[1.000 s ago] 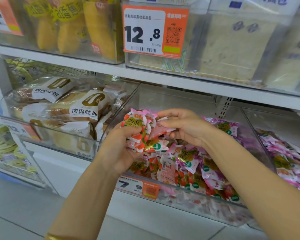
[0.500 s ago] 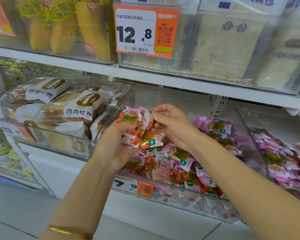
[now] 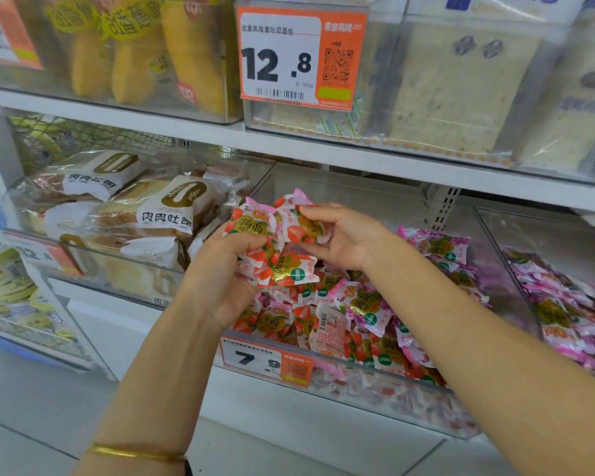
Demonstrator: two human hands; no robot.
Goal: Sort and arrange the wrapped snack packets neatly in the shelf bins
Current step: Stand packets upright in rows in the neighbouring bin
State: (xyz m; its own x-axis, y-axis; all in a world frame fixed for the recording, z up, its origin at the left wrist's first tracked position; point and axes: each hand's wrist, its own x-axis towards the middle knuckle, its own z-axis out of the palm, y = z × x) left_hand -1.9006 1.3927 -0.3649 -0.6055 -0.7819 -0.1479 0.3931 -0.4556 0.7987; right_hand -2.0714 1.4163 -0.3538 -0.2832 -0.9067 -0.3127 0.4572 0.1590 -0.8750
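On my feed the white shelf (image 3: 323, 149) filled the view, with clear bins in rows. The upper row held yellow bread sticks (image 3: 186, 53) on the left and pale toast slabs (image 3: 461, 87) on the right. Below, the left bin held toast packs (image 3: 165, 214) with white labels. The middle bin (image 3: 375, 389) was heaped with strawberry-print snack packets (image 3: 368, 310), and pink ones lay toward its right side. The right bin (image 3: 495, 228) held more pink packets (image 3: 564, 304). An orange-and-white price tag (image 3: 299, 60) reading 12.8 hung on the upper row, and a smaller tag (image 3: 265, 362) reading 7.9 sat on the front of the middle bin.

I saw both hands raised over the left part of the middle bin. The left hand (image 3: 220, 276) had its fingers curled round a bunch of strawberry packets (image 3: 275, 266), gripping them above the heap. The right hand (image 3: 344, 235) pinched one packet (image 3: 299, 228) at the top of that bunch between thumb and bent fingers, touching the others. A thin gold bangle (image 3: 134, 453) circled the left forearm near the bottom edge
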